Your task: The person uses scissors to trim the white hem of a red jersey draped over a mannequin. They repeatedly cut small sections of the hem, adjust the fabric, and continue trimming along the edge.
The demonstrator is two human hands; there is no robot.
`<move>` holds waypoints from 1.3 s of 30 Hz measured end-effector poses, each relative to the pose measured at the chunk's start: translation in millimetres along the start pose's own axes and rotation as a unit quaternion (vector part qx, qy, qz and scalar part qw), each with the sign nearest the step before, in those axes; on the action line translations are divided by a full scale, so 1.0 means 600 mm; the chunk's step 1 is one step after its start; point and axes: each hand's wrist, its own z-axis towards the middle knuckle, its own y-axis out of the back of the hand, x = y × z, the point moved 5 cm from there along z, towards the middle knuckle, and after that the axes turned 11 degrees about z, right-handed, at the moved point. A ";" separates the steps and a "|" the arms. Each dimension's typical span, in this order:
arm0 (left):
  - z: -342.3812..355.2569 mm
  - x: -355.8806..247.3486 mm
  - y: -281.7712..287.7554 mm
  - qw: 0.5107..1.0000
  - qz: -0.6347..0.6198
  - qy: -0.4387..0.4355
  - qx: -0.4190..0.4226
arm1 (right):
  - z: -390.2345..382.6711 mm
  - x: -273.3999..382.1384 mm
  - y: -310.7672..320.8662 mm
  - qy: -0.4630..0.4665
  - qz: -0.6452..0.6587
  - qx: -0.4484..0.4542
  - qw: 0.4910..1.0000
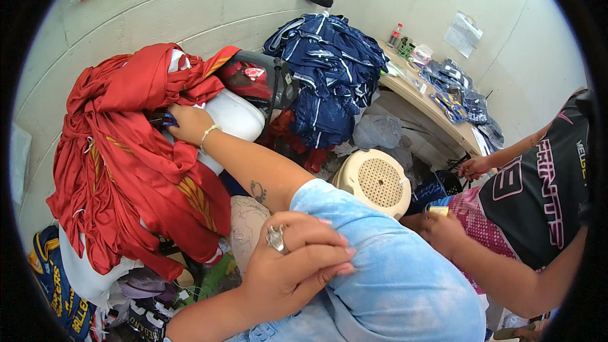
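My right arm, in a light blue tie-dyed sleeve (pixel 380 240), reaches across to the left. My right hand (pixel 185 125), with a beaded bracelet (pixel 209 134), sits among a big heap of shiny red garments (pixel 136 111) with yellow trim. Its fingers close around a small dark blue thing (pixel 168 120), partly hidden by cloth. From the lower left my left hand (pixel 297 254) comes in, wearing a silver ring (pixel 275 239). Its fingers are bent and pinched together in front of the right sleeve; whatever they hold, if anything, cannot be made out.
Dark blue garments (pixel 326 69) are piled at the back, beside a grey-and-red bag (pixel 256 79). A beige plastic stool (pixel 379 180) stands centre right. At the right, a co-worker in a black-and-pink jersey (pixel 525 196) holds something yellow near a wooden table (pixel 437 111).
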 end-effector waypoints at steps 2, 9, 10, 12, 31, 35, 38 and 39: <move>0.000 -0.005 0.006 0.996 0.083 -0.012 -0.009 | 0.001 0.000 -0.001 -0.004 -0.002 0.005 1.000; -0.007 0.058 0.095 0.937 0.176 0.160 -0.256 | -0.001 0.000 0.001 -0.005 0.000 0.009 1.000; -0.003 0.057 0.090 0.949 0.184 0.116 -0.229 | -0.002 -0.001 0.002 -0.013 0.004 0.009 1.000; -0.002 0.048 0.071 0.965 0.179 0.051 -0.184 | -0.002 0.001 0.003 -0.008 0.006 0.009 1.000; 0.003 0.047 0.019 0.988 0.151 0.000 0.008 | 0.000 0.003 0.008 -0.012 0.002 -0.003 1.000; -0.009 0.063 0.024 0.983 -0.007 0.095 -0.154 | -0.002 0.000 0.005 -0.014 0.002 -0.002 1.000; -0.008 0.057 0.038 0.972 0.009 0.129 -0.197 | -0.001 -0.003 0.005 -0.022 0.002 0.005 1.000; 0.001 0.045 0.029 0.988 0.086 0.088 -0.093 | 0.000 -0.001 0.006 -0.020 0.004 0.002 1.000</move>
